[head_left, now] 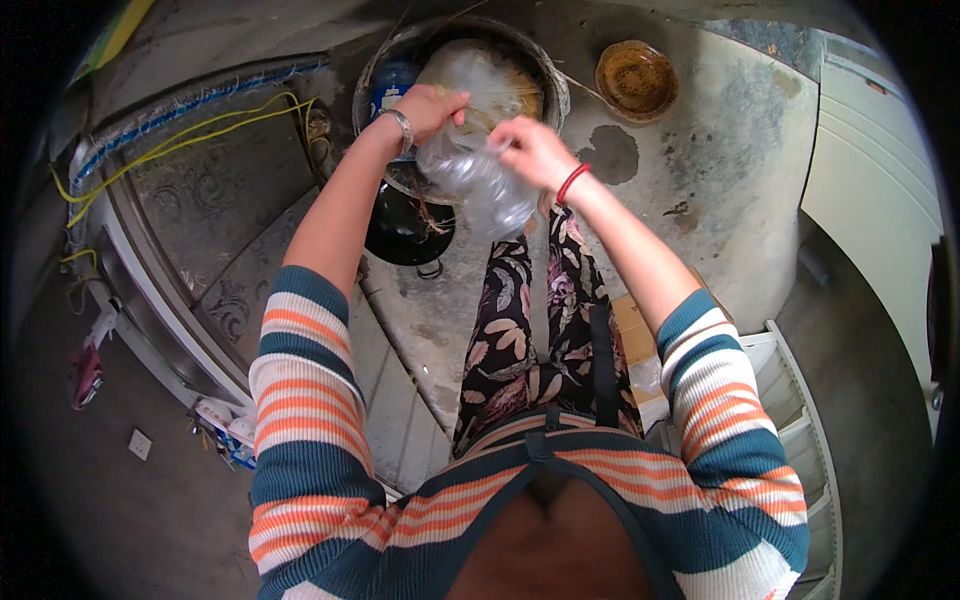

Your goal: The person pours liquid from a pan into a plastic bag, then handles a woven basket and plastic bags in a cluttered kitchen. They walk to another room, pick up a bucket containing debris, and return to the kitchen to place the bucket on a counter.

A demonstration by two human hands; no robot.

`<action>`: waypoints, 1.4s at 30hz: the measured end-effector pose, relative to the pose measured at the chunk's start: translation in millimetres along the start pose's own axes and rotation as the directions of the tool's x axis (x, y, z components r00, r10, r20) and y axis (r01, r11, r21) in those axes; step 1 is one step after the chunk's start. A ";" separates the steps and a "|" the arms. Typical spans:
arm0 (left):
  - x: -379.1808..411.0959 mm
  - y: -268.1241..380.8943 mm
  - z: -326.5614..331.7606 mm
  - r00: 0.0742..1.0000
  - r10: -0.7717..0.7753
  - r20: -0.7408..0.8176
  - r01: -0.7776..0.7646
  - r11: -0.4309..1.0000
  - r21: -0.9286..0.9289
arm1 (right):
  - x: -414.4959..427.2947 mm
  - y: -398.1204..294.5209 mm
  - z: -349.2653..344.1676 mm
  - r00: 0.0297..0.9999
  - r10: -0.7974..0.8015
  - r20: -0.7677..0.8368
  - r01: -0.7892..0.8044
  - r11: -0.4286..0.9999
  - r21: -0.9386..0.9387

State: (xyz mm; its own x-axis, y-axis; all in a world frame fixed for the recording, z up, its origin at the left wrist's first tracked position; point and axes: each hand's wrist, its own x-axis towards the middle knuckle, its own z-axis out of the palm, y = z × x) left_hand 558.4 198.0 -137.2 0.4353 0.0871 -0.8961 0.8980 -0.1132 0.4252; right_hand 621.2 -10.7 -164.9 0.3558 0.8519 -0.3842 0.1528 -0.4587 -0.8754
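Observation:
A clear plastic bag (495, 199) hangs crumpled between my two hands, above the near rim of a large round tub (556, 79). My left hand (431, 112) is closed on the bag's upper left edge. On the right side, my right hand (531, 152) pinches the plastic; the motion blurs its fingertips. Inside the tub, more clear plastic (472, 71) covers something yellowish that I cannot make out. A blue container (388, 82) bearing writing sits at the tub's left, partly hidden by my left hand.
A shiny black pan (405, 229) with dry stalks over it sits close below the tub. A brown glazed bowl (636, 81) stands on the concrete floor (720, 165) near a wet patch (609, 155). Yellow cord (180, 146) runs at left. A cardboard piece (634, 326) and white rack (806, 427) lie at right.

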 end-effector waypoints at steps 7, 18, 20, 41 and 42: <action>-1.0 3.4 4.1 0.987 -0.071 0.142 0.086 0.991 -0.104 | 11.9 -31.9 56.5 0.841 0.498 0.214 -0.476 0.492 0.729; -0.8 -5.5 3.7 0.949 -0.186 0.254 0.261 0.917 -0.301 | 24.1 -32.7 29.5 0.903 0.181 -0.391 -0.067 0.955 0.288; -2.5 -2.7 5.0 0.938 -0.186 0.293 0.290 0.885 -0.365 | 28.6 -29.2 21.4 0.922 0.150 -0.356 -0.093 0.981 0.171; 1.8 -12.4 19.5 0.969 0.245 0.046 -0.247 0.923 0.294 | 64.5 10.4 -39.1 0.882 0.439 -0.169 -0.234 0.721 0.652; -4.6 -4.9 19.4 0.989 0.135 0.055 -0.146 0.924 0.353 | 80.4 8.0 -40.8 0.899 0.397 -0.183 -0.232 0.788 0.571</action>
State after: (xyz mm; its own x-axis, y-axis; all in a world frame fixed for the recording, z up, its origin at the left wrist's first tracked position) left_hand 550.7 179.0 -137.6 0.5482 0.0162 -0.8362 0.7439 -0.4664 0.4787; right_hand 688.7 43.8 -190.8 0.5497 0.5373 -0.6396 -0.4885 -0.4144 -0.7679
